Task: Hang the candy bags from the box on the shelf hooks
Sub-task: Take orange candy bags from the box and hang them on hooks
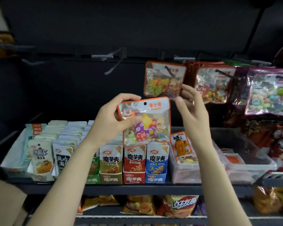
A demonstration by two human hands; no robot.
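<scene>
My left hand grips a clear, orange-edged candy bag by its left side, holding it upright in front of the shelf, its punch hole at the top. My right hand is just right of the bag with fingers spread and relaxed, holding nothing; its fingertips are near the lower right corner of a matching candy bag that hangs on a hook. An empty grey hook juts out up and to the left. The box is not identifiable.
More candy bags and pastel ones hang on hooks to the right. Below, the shelf carries rows of snack packs and a clear plastic bin. Chip bags lie on the lower shelf.
</scene>
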